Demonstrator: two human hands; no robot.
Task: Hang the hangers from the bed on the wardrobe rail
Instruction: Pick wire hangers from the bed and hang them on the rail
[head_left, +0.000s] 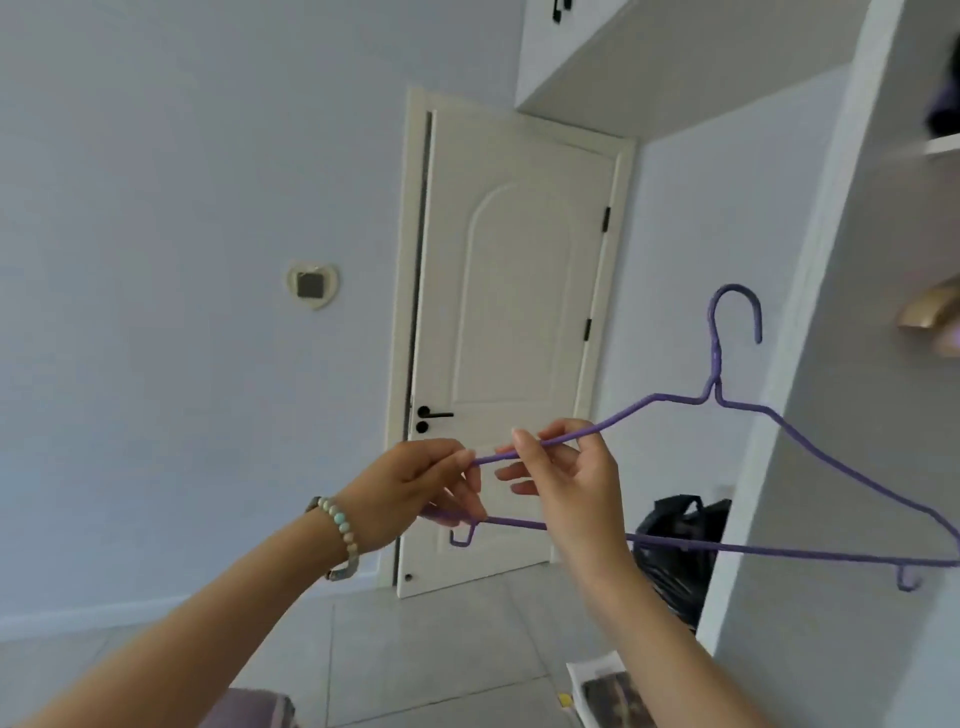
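Both hands, the left hand (421, 486) and right hand (566, 470), pinch the left end of the purple hanger (810, 436), carried upright toward the wardrobe (831, 364) at three o'clock; next, I judge, its hook must reach the unseen rail.

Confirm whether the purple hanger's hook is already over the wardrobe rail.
No: the purple hanger is held in mid-air by the left hand and right hand, its hook free.

Soft, even daylight; wide-angle bending at edges, right edge blurred.
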